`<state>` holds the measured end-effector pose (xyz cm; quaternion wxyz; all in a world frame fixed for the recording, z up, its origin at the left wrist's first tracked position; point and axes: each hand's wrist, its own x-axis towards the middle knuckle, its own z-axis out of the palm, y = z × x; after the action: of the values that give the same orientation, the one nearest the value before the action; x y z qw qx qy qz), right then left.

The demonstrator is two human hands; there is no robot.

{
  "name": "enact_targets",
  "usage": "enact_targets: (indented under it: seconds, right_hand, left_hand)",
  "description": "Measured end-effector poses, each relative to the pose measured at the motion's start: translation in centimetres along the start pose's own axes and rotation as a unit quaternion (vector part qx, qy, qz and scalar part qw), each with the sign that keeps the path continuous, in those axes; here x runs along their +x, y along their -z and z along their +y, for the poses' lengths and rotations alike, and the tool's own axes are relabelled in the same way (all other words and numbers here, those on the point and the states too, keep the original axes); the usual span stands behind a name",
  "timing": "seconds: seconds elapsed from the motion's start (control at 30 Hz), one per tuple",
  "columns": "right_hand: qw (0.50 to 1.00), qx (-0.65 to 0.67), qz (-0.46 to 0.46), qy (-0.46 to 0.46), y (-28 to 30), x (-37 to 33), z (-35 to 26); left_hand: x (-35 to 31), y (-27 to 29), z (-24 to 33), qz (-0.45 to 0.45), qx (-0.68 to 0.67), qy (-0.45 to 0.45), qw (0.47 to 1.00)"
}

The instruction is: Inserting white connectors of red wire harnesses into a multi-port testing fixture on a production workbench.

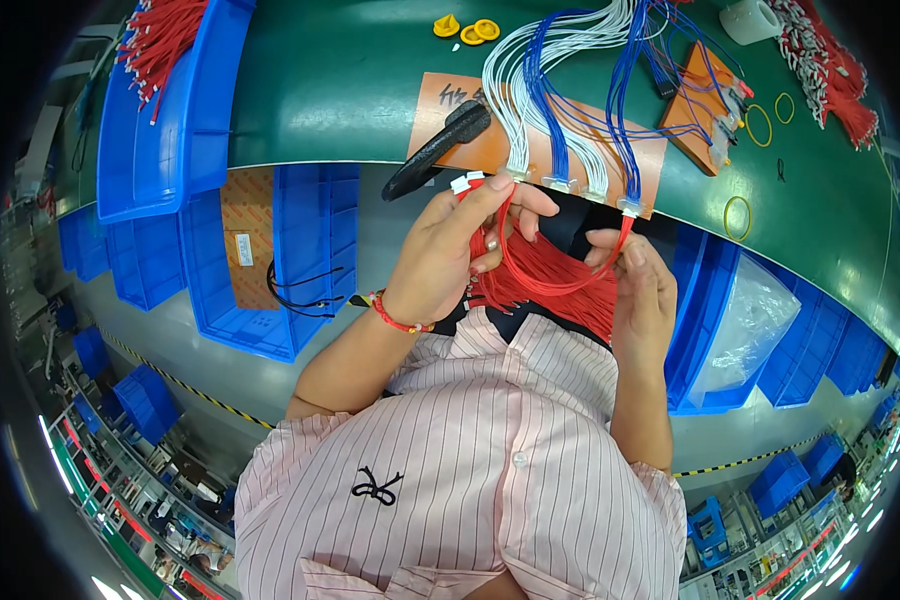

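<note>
My left hand (448, 235) is closed around red wires whose white connectors (467, 182) stick out above the thumb. With fingers and thumb pinched together, my right hand (645, 285) grips red wires (625, 238) just below a white connector socket (629, 208) at the board's right end. Between both hands the red wires hang in a loop, over a thick bundle of red wires (565, 285) at my lap. White cables (515, 110) and blue cables (558, 150) run down to sockets along the front edge of the orange-brown board (435, 110).
A black clamp-like handle (440, 150) lies across the board's left part. On the green table (320, 100) are yellow caps (446, 26), a small orange fixture (695, 105), rubber bands and more red wires (840, 95). Blue bins (160, 150) stand at left and below the table edge.
</note>
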<state>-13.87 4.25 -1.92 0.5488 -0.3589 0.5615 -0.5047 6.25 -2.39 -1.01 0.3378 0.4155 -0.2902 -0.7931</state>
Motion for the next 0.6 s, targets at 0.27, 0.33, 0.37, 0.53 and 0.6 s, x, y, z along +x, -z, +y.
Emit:
enact_targets:
  seconds: [0.27, 0.33, 0.37, 0.53, 0.6]
  right_hand:
    - [0.997, 0.02, -0.071, 0.031, 0.8, 0.4, 0.2]
    - [0.99, -0.017, -0.127, 0.052, 1.5, -0.3, 0.8]
    - [0.987, 0.049, -0.146, 0.048, 1.1, -0.3, 0.5]
    - [0.989, -0.095, -0.116, 0.008, -0.6, 2.3, 2.0]
    - [0.956, -0.264, -0.103, 0.075, -1.8, 3.6, 2.8]
  left_hand:
    - [0.1, 0.0, -1.0, -0.003, 0.0, -0.06, 0.998]
    - [-0.4, 0.8, -1.3, -0.04, -0.002, -0.071, 0.997]
    - [-0.8, 0.7, -1.6, -0.048, -0.02, -0.081, 0.995]
    - [-3.3, 1.4, -1.3, -0.045, -0.212, 0.036, 0.976]
    - [-3.4, 1.9, -1.7, -0.013, -0.21, 0.054, 0.976]
